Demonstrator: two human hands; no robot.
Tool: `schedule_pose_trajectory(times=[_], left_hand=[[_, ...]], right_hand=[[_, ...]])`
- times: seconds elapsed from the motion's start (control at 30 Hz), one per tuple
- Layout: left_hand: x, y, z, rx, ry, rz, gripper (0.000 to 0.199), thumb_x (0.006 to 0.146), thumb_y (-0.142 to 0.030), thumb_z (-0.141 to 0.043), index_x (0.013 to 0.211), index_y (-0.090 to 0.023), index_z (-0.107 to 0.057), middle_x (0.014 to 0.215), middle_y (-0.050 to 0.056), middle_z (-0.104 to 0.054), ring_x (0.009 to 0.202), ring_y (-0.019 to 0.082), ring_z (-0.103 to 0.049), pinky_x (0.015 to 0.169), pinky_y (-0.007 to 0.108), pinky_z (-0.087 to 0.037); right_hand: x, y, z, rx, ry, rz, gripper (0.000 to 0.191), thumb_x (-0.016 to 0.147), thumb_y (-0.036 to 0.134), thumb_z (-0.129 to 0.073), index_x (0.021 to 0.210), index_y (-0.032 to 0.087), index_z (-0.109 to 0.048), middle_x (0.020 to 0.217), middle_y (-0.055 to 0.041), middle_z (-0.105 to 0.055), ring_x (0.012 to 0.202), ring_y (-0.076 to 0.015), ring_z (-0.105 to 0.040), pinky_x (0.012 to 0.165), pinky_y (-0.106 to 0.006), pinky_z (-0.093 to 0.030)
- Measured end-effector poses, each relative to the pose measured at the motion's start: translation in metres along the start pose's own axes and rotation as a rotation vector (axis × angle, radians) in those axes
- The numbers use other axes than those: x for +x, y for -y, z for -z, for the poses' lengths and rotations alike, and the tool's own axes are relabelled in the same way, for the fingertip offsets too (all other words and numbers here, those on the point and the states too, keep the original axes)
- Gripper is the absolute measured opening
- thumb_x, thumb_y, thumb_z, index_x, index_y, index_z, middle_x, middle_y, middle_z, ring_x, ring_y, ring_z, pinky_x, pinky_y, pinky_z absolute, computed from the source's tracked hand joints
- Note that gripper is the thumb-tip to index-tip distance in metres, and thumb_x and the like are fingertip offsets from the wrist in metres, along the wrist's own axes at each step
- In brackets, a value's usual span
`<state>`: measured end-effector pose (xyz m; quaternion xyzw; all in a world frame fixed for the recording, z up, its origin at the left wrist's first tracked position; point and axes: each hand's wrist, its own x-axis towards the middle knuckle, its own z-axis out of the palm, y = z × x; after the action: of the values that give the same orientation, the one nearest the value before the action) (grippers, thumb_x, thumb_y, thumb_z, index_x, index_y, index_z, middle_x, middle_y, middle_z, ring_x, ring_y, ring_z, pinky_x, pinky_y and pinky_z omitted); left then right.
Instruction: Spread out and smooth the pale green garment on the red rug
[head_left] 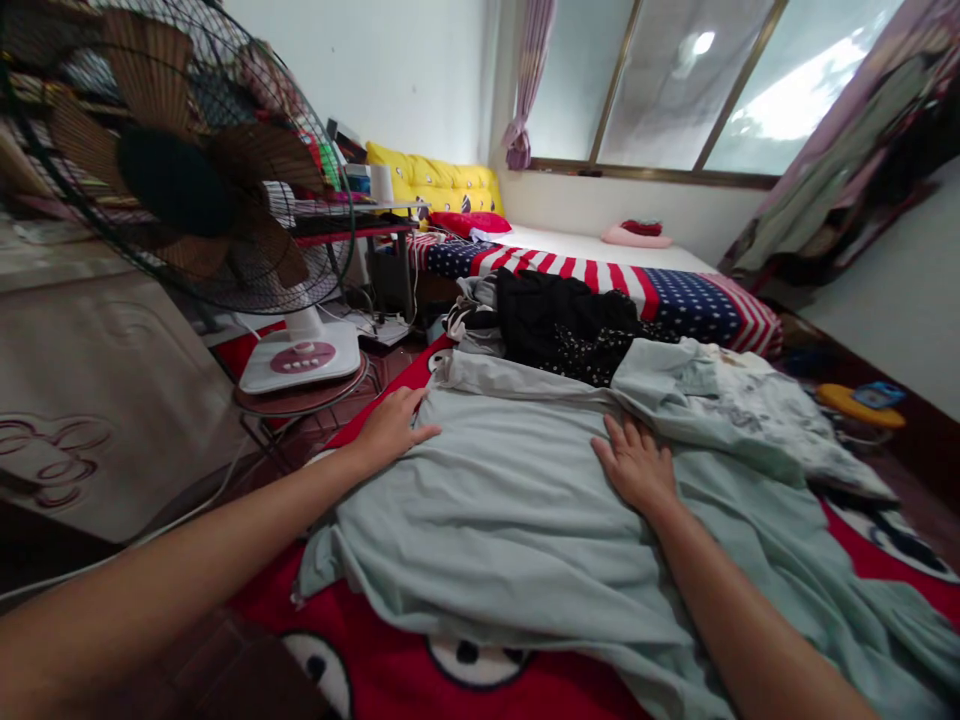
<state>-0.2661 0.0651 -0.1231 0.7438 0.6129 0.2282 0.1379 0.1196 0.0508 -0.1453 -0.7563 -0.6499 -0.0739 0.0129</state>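
Observation:
A pale green garment [495, 500], perhaps a long shirt, lies spread and wrinkled over a red blanket [390, 660] printed with white and black patterns. My left hand [392, 430] rests at the garment's left edge, fingers stretched out and thumb apart. Flat on the cloth near its upper middle is my right hand [636, 462], with fingers spread. Neither hand visibly grips anything. Beyond the garment lie black clothes [562, 315], some with white dots, and to the right a white patterned garment [780, 400].
At the left a fan [300, 355] stands on a round stool [307, 395] beside a pale cabinet [112, 400]. A bed with a stars-and-stripes cover [675, 300] stands behind. Clothes [840, 170] hang at the right, above a yellow stool [855, 405].

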Motion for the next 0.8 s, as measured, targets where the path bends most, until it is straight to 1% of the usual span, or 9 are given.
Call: schedule_pose_trajectory(times=[0.03, 0.1, 0.17, 0.23, 0.33, 0.43, 0.53, 0.67, 0.8], left_hand=[[-0.001, -0.001, -0.001, -0.037, -0.029, 0.056, 0.070, 0.071, -0.047, -0.068, 0.130, -0.014, -0.053, 0.117, 0.017, -0.064, 0.112, 0.032, -0.060, 0.096, 0.042, -0.046], [0.001, -0.001, 0.000, -0.129, -0.036, 0.154, 0.062, 0.062, -0.049, -0.075, 0.112, -0.014, -0.064, 0.093, 0.012, -0.070, 0.091, 0.031, -0.066, 0.079, 0.039, -0.051], [0.005, -0.002, 0.002, -0.242, 0.007, 0.220, 0.047, 0.055, -0.050, -0.078, 0.086, -0.016, -0.069, 0.074, 0.007, -0.068, 0.075, 0.029, -0.066, 0.067, 0.035, -0.051], [0.008, -0.005, 0.005, -0.366, 0.059, 0.257, 0.039, 0.053, -0.049, -0.078, 0.072, -0.016, -0.067, 0.064, 0.005, -0.066, 0.065, 0.026, -0.065, 0.058, 0.033, -0.049], [0.008, -0.014, 0.008, -0.549, 0.075, 0.270, 0.038, 0.050, -0.041, -0.078, 0.077, -0.015, -0.068, 0.071, 0.005, -0.070, 0.067, 0.025, -0.066, 0.059, 0.032, -0.050], [0.007, -0.023, 0.007, -0.703, 0.043, 0.265, 0.050, 0.046, -0.031, -0.078, 0.092, -0.015, -0.068, 0.089, 0.007, -0.074, 0.084, 0.026, -0.068, 0.072, 0.033, -0.053], [0.005, -0.027, 0.004, -0.804, 0.024, 0.278, 0.058, 0.042, -0.029, -0.081, 0.097, -0.015, -0.068, 0.094, 0.007, -0.074, 0.091, 0.028, -0.068, 0.080, 0.036, -0.052], [0.006, -0.022, 0.004, -0.878, 0.025, 0.325, 0.059, 0.037, -0.036, -0.088, 0.089, -0.014, -0.070, 0.088, 0.007, -0.075, 0.085, 0.027, -0.068, 0.076, 0.035, -0.052], [0.010, -0.005, 0.010, -0.927, 0.012, 0.406, 0.060, 0.037, -0.046, -0.089, 0.084, -0.014, -0.069, 0.082, 0.007, -0.073, 0.073, 0.022, -0.067, 0.067, 0.032, -0.052]], right_hand=[[-0.001, 0.000, 0.000, 0.000, 0.000, -0.001, 0.060, 0.099, 0.052, -0.019, 0.153, 0.026, -0.026, 0.160, -0.0083, -0.024, 0.144, -0.0302, -0.026, 0.110, -0.057, -0.028], [-0.002, 0.001, 0.001, -0.001, -0.002, -0.005, 0.060, 0.099, 0.052, -0.020, 0.153, 0.026, -0.027, 0.159, -0.0087, -0.026, 0.143, -0.0307, -0.028, 0.110, -0.056, -0.029], [-0.002, 0.001, 0.002, 0.001, -0.009, -0.006, 0.060, 0.099, 0.052, -0.021, 0.152, 0.025, -0.027, 0.159, -0.0087, -0.027, 0.142, -0.0312, -0.029, 0.109, -0.056, -0.029], [-0.002, 0.000, 0.002, 0.007, -0.017, -0.003, 0.060, 0.099, 0.053, -0.021, 0.152, 0.025, -0.028, 0.158, -0.0086, -0.027, 0.142, -0.0316, -0.030, 0.109, -0.056, -0.029], [-0.002, 0.000, 0.000, 0.015, -0.022, 0.002, 0.061, 0.099, 0.053, -0.021, 0.152, 0.025, -0.029, 0.159, -0.0086, -0.027, 0.142, -0.0314, -0.029, 0.110, -0.056, -0.028], [-0.001, -0.001, -0.001, 0.018, -0.022, -0.002, 0.060, 0.098, 0.053, -0.022, 0.152, 0.026, -0.029, 0.159, -0.0079, -0.027, 0.143, -0.0304, -0.028, 0.111, -0.056, -0.027], [-0.001, -0.001, -0.001, 0.018, -0.021, -0.003, 0.060, 0.098, 0.053, -0.022, 0.152, 0.026, -0.029, 0.159, -0.0078, -0.027, 0.143, -0.0300, -0.028, 0.111, -0.055, -0.027], [-0.001, -0.001, -0.001, 0.019, -0.029, -0.003, 0.060, 0.098, 0.053, -0.023, 0.151, 0.026, -0.030, 0.158, -0.0081, -0.029, 0.142, -0.0302, -0.029, 0.110, -0.055, -0.029], [-0.001, -0.001, 0.000, 0.023, -0.036, 0.003, 0.060, 0.098, 0.053, -0.023, 0.151, 0.025, -0.031, 0.158, -0.0081, -0.029, 0.142, -0.0305, -0.030, 0.110, -0.056, -0.029]])
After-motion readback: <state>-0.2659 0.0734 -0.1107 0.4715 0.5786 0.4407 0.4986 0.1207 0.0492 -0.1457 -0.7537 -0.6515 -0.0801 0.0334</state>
